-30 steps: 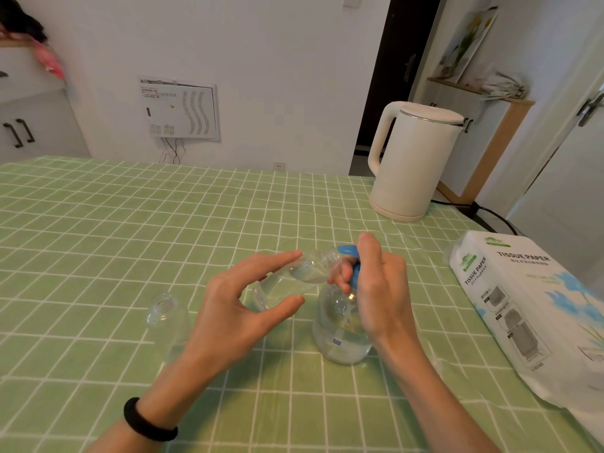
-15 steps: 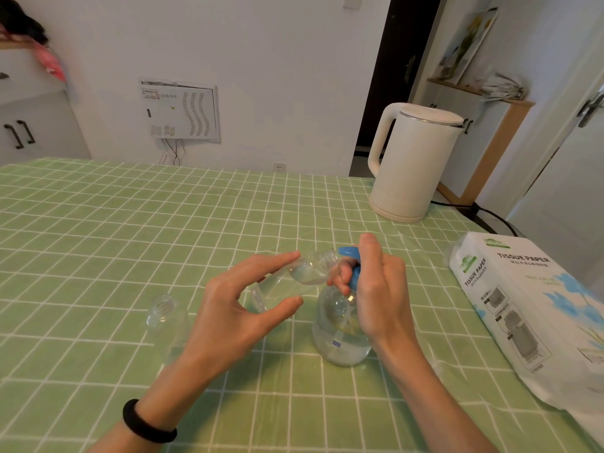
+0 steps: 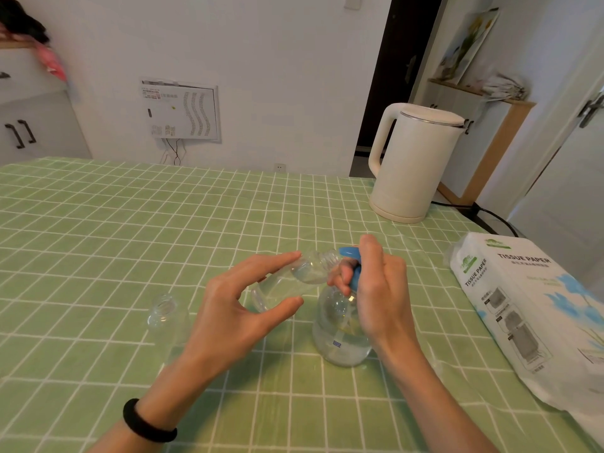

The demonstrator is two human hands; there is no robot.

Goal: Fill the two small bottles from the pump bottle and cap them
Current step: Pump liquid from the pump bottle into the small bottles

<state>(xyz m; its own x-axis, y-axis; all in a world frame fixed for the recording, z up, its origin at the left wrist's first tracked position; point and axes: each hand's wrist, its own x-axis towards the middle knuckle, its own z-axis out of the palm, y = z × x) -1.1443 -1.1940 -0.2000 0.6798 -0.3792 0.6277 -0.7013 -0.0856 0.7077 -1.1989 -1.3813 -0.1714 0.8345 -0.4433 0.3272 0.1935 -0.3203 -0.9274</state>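
Hands have barely shifted since half a second ago, and both bottles between them sit as they did. The left hand [image 3: 235,308], a black wristband [image 3: 147,423] on its wrist, pinches a clear small bottle [image 3: 294,276] between forefinger tip and thumb, the other fingers loosely spread. The bottle is tilted nearly flat, its threaded open mouth touching the blue pump head [image 3: 351,256], and a little clear liquid lies inside it. The right hand [image 3: 382,289] curls round the neck of the pump bottle [image 3: 340,331], forefinger laid on top of the pump head. The pump bottle stands upright on the green checked tablecloth [image 3: 98,240] with clear liquid in its lower part. To the left, well apart from the hands, a second small bottle [image 3: 168,317] stands upright, uncapped, apparently empty. A white electric kettle [image 3: 415,165] stands at the far right of the table, and a tissue paper pack [image 3: 523,305] lies along the right edge.
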